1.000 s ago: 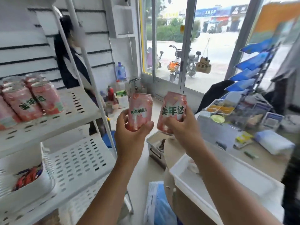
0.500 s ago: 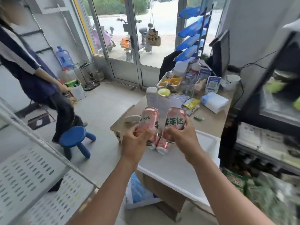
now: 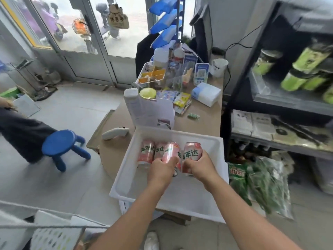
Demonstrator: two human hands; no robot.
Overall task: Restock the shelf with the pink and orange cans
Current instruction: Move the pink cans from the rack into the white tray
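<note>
Over a white plastic bin [image 3: 196,210] on the counter, my left hand [image 3: 161,169] grips a pink and orange can [image 3: 171,153]. Beside it my right hand [image 3: 201,166] grips a second can [image 3: 191,152] with green lettering. Both held cans are upright and almost touch. To their left, two more pink cans [image 3: 146,153] stand inside the bin. The corner of the white perforated shelf [image 3: 54,233] shows at the lower left, well away from both hands.
A cluttered brown counter [image 3: 201,120] runs beyond the bin, with a white scanner [image 3: 115,133] at its left edge. A blue stool [image 3: 63,147] and a seated person [image 3: 21,130] are on the left. At the right is a dark rack [image 3: 281,109], with green packets [image 3: 261,183] below it.
My view has swung from the white shelf round to the counter. Both hands, each still holding its can, have come down from chest height into the white bin next to the cans there.
</note>
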